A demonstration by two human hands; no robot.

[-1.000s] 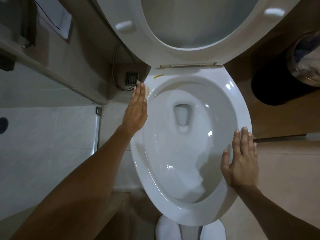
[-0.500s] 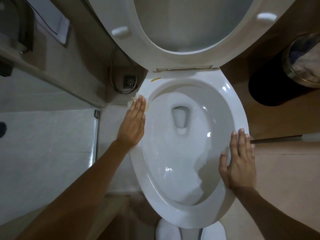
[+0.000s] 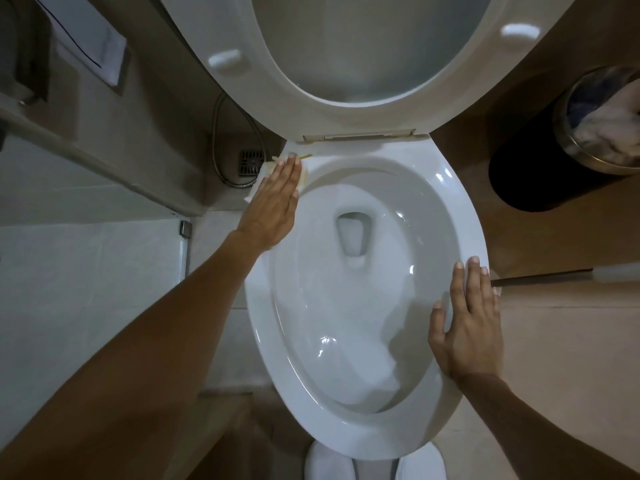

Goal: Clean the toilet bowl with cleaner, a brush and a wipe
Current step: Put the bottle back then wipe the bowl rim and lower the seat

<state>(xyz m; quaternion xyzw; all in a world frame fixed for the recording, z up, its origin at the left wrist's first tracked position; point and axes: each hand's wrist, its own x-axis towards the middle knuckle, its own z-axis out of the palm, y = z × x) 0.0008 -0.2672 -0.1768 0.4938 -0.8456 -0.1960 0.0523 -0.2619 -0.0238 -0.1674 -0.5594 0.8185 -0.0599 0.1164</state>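
**Flat hands on the rim, wipe under the left palm**

We look straight down at the toilet bowl (image 3: 349, 306), its seat (image 3: 284, 95) raised and leaning back toward the wall. Our left hand (image 3: 273, 202) lies flat on the far left part of the rim, fingers straight and together, pressing a pale wipe (image 3: 263, 174) against the porcelain. Only the wipe's edges show, peeking out past the fingertips and along the outer side of the hand. Just beyond the fingertips a short yellow streak (image 3: 305, 156) marks the rim near the hinge. The left grip is loose and open, with nothing curled round the wipe.

Our right hand (image 3: 467, 327) rests on the right side of the rim, fingers straight and slightly spread, thumb pointing in over the bowl. Its grip is open too and holds nothing.

A thin dark handle (image 3: 543, 276) with a white end lies across the floor to the right, its near end just beside our right fingertips; we cannot tell what tool it belongs to. A dark waste bin (image 3: 540, 168) with crumpled contents stands farther right. A metal hose (image 3: 221, 147) loops beside a floor drain (image 3: 251, 163) to the left of the bowl. Two white slippers (image 3: 329, 462) show at the bottom edge, below the bowl's front.
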